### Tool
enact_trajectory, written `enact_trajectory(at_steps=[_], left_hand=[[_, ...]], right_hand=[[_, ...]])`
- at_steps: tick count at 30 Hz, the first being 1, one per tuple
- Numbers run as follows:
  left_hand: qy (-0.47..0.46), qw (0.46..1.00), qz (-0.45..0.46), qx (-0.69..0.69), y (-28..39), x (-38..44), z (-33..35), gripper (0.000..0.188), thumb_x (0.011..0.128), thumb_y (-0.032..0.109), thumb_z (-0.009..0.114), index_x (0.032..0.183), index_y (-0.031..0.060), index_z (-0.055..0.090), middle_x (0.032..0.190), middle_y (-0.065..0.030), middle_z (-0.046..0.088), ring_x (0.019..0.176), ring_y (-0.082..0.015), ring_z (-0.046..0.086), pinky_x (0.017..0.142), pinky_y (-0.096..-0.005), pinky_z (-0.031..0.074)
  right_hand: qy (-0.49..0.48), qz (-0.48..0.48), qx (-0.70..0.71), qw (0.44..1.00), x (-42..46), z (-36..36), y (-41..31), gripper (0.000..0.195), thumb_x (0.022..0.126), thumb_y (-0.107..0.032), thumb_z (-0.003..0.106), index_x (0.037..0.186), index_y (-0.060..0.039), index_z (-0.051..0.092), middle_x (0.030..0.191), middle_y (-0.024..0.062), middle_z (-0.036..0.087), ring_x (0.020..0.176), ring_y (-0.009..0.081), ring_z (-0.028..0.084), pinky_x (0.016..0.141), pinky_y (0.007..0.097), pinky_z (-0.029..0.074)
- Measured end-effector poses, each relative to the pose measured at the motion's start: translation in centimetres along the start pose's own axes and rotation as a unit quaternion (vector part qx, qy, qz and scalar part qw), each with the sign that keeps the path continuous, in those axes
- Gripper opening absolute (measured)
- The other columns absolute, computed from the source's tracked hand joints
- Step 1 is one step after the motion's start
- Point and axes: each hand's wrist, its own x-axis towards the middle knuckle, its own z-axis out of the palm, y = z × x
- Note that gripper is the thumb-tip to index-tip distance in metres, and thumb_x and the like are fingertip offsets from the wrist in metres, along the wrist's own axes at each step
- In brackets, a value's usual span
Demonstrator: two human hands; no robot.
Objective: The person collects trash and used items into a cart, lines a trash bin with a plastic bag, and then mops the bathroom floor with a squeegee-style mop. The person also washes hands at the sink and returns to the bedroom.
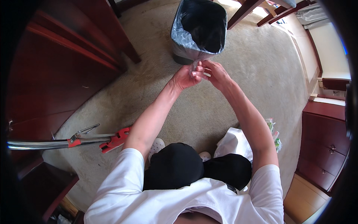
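A dark rectangular trash bin (180, 59) stands on the carpet in front of me, lined with a clear plastic bag (183, 37) folded over its rim. At the bin's near side, a bunched piece of the liner stretches out to my hands. My left hand (186, 77) grips this gathered plastic. Close against it, my right hand (214, 71) has its fingers bent on the same bunch; the exact fingertip contact is partly hidden. Inside the bin it looks black, and the bottom cannot be made out.
A mop with a red head (116, 140) and chrome handle (42, 144) lies to my left, near dark red wooden furniture (56, 81). By my right knee sits a white plastic bag (233, 142). A drawer cabinet (321, 140) stands right; wooden chair legs (243, 14) rise beyond the bin.
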Motion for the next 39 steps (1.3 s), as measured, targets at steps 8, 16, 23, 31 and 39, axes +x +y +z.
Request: enact_trajectory(at_steps=[8,16,23,31,39], left_hand=[[0.196,0.946,0.136,0.222,-4.3,-1.3,1.6,0.037,0.088,0.036,0.038,0.091,0.0019,0.051,0.080,-0.0059,0.059,0.063,-0.0125,0.055,0.061,-0.0290,0.046],[0.171,0.178,0.377,0.893,-7.4,-2.9,2.1,0.024,0.072,0.006,0.059,0.094,0.0038,0.051,0.110,-0.0142,0.049,0.095,-0.0283,0.054,0.080,-0.0364,0.044],[0.329,0.190,0.350,0.856,-3.9,-1.2,1.7,0.030,0.080,0.018,0.057,0.104,0.0051,0.045,0.100,-0.0146,0.052,0.089,-0.0314,0.054,0.069,-0.0384,0.045],[0.206,0.957,0.122,0.165,-1.6,-1.7,0.4,0.011,0.082,0.011,0.045,0.085,0.0056,0.053,0.065,0.0010,0.050,0.041,-0.0045,0.037,0.034,-0.0187,0.024],[0.114,0.989,0.093,0.036,-3.5,-1.5,1.1,0.024,0.086,0.015,0.034,0.097,0.0005,0.049,0.084,-0.0086,0.056,0.046,-0.0068,0.046,0.032,-0.0163,0.022]], right_hand=[[0.087,-0.002,-0.004,0.996,1.1,1.5,0.3,0.010,0.072,-0.010,0.058,0.072,0.0000,0.061,0.065,0.0048,0.055,0.066,0.0125,0.052,0.063,0.0268,0.040],[0.140,-0.060,-0.083,0.985,1.8,1.5,0.5,0.015,0.067,-0.008,0.061,0.078,0.0024,0.064,0.073,0.0074,0.059,0.068,0.0162,0.053,0.063,0.0283,0.040],[0.130,-0.060,-0.103,0.984,1.6,1.5,0.0,0.016,0.067,-0.014,0.063,0.076,-0.0004,0.064,0.071,0.0063,0.059,0.066,0.0141,0.052,0.061,0.0280,0.039],[0.034,-0.015,-0.029,0.999,0.3,0.6,0.8,0.022,0.080,-0.023,0.057,0.094,-0.0063,0.059,0.089,0.0007,0.056,0.083,0.0092,0.050,0.066,0.0240,0.035],[0.016,-0.032,0.015,0.999,1.5,0.6,1.1,0.014,0.077,-0.014,0.058,0.085,-0.0028,0.063,0.078,0.0021,0.058,0.079,0.0104,0.050,0.062,0.0214,0.035]])
